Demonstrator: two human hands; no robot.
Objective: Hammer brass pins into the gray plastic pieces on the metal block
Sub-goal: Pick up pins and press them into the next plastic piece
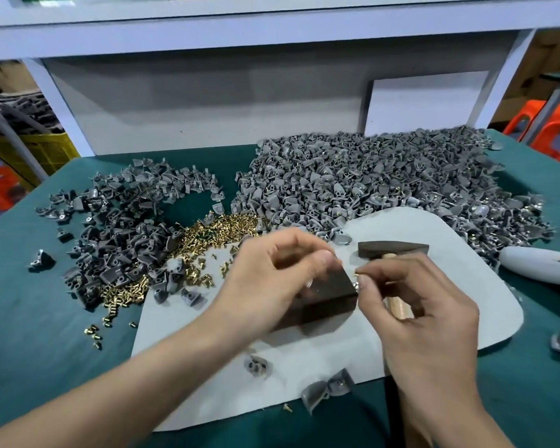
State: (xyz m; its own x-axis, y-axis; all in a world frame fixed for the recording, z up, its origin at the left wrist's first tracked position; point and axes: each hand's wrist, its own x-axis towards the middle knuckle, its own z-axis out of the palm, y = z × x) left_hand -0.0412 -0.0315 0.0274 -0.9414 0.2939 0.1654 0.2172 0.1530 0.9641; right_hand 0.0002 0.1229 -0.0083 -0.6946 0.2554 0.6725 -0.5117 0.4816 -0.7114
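Risk — brass pin [357, 272] slips from the pinch or seats crooked; it is tiny, and the hammer [393, 248] handle lies under the same hand.
Right hand [417, 305]: thumb and forefinger pinch the pin, just beside the left hand [272, 279].
Left hand: curled over the metal block [330, 295] — its hold, if any, cannot be told.

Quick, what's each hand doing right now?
Left hand: fingers curled over the metal block; whether it holds anything cannot be told.
Right hand: pinches a brass pin between thumb and forefinger.
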